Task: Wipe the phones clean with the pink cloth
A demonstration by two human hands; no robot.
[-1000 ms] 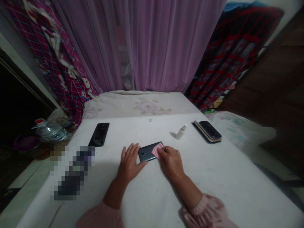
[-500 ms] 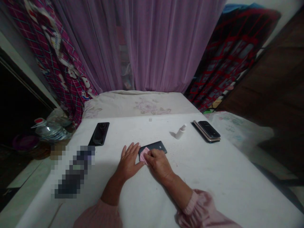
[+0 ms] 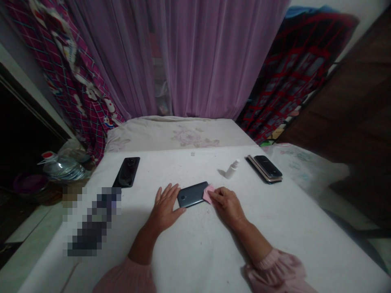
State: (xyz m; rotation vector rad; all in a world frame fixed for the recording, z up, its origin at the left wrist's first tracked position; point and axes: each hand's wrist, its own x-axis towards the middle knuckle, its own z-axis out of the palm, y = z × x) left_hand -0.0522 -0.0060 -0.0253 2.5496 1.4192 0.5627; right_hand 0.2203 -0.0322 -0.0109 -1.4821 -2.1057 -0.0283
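A dark grey smartphone [image 3: 192, 195] lies back side up on the white cloth, its camera lens towards the left end. Against that left end rests my left hand [image 3: 165, 206], flat with fingers spread. Pinched in the fingers of my right hand [image 3: 227, 205] is a folded pink cloth [image 3: 208, 193], pressed on the phone's right end and covering that corner. A small white spray bottle [image 3: 233, 169] stands beyond my right hand.
On the right lies a stack of phones [image 3: 265, 168]. At the left is a black phone [image 3: 126, 172], with a pixelated area nearer me. The white-covered table [image 3: 189, 260] ends at a purple curtain [image 3: 201, 61]. A large water bottle [image 3: 62, 166] stands left of the table.
My right hand has slid the pink cloth rightward, from the phone's left part to its right end, uncovering the lens. My left hand has stayed in place.
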